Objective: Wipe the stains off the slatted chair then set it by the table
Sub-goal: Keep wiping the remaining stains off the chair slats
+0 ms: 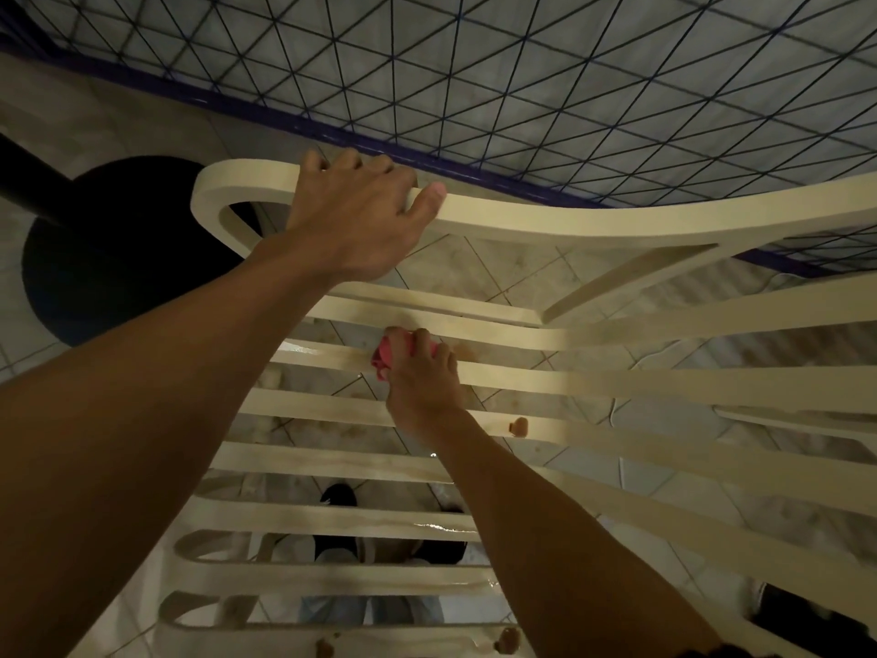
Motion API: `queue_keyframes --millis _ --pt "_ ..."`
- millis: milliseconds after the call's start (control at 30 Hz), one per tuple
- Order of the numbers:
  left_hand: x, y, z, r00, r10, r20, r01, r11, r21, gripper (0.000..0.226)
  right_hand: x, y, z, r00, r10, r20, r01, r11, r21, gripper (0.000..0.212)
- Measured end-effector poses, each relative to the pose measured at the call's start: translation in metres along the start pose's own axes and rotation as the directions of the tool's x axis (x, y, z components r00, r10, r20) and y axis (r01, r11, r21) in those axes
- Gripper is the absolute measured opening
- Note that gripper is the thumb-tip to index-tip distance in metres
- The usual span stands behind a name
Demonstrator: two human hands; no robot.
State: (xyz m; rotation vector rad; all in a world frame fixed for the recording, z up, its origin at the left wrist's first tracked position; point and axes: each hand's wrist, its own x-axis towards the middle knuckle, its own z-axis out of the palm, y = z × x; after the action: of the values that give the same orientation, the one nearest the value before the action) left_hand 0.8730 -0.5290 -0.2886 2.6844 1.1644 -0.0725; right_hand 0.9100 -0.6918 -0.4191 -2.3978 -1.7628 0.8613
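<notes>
Slatted chair (332, 515) | left grip (351, 216) clasps rail edge (569, 223) | right grip (422, 372) clutches pink cloth (383, 356) on slat (617, 382) | fence (522, 87) near

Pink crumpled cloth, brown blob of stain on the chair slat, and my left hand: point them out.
Pink crumpled cloth (384, 358): head view, its exposed bunched end.
Brown blob of stain (518, 426): head view, the blob's middle.
Left hand (351, 220): head view, back of the hand.
</notes>
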Motion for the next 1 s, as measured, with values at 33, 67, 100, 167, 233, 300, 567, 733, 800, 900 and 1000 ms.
queue_keyframes --millis 33,67,100,167,233,300,567,733,800,900,1000 --pt "0.0 -0.001 0.0 1.0 0.001 -0.001 -0.001 1.0 0.002 0.061 -0.001 0.002 0.0 1.0 -0.007 -0.007 0.007 1.0 0.002 0.056" --pt "0.0 -0.001 0.0 1.0 0.003 -0.001 -0.003 1.0 0.005 0.061 -0.002 0.006 0.0 1.0 -0.018 -0.015 0.018 1.0 -0.007 0.056" --pt "0.0 -0.001 0.001 1.0 0.003 0.001 -0.003 1.0 0.005 0.061 -0.005 0.012 0.0 0.999 -0.028 -0.022 0.028 0.999 -0.028 0.056" --pt "-0.001 -0.001 0.001 1.0 0.002 -0.003 -0.002 1.0 0.0 0.062 -0.01 0.029 -0.003 1.0 -0.017 -0.016 0.016 0.997 -0.069 0.053" --pt "-0.001 -0.002 0.001 1.0 0.0 -0.001 0.0 1.0 0.001 0.062 -0.015 0.048 -0.008 0.999 0.046 0.015 -0.044 0.994 -0.1 0.05" --pt "-0.001 -0.003 0.001 1.0 -0.001 -0.004 0.001 1.0 0.003 0.062 -0.02 0.064 -0.015 0.992 0.109 0.058 -0.1 0.985 -0.139 0.05" --pt "0.0 0.0 0.001 1.0 -0.003 -0.003 0.003 1.0 0.0 0.062 -0.031 0.089 -0.027 0.972 0.221 0.079 -0.211 0.97 -0.117 0.056" --pt "0.001 0.0 0.003 1.0 0.002 -0.021 -0.002 1.0 0.009 0.062 -0.02 0.051 -0.014 0.989 0.148 0.018 -0.148 0.989 0.01 0.049" --pt "0.001 0.0 0.004 1.0 0.0 -0.026 0.0 1.0 0.016 0.062 -0.014 0.033 -0.01 0.994 0.108 -0.001 -0.108 0.993 0.039 0.051" --pt "0.001 0.0 0.005 0.999 0.004 -0.036 -0.003 1.0 0.013 0.061 -0.006 0.007 -0.003 0.998 0.065 -0.019 -0.063 0.995 0.075 0.053" --pt "0.002 -0.001 0.005 0.999 0.002 -0.038 -0.002 1.0 0.013 0.061 0.002 -0.012 0.005 0.999 0.034 -0.024 -0.033 0.999 0.041 0.057"
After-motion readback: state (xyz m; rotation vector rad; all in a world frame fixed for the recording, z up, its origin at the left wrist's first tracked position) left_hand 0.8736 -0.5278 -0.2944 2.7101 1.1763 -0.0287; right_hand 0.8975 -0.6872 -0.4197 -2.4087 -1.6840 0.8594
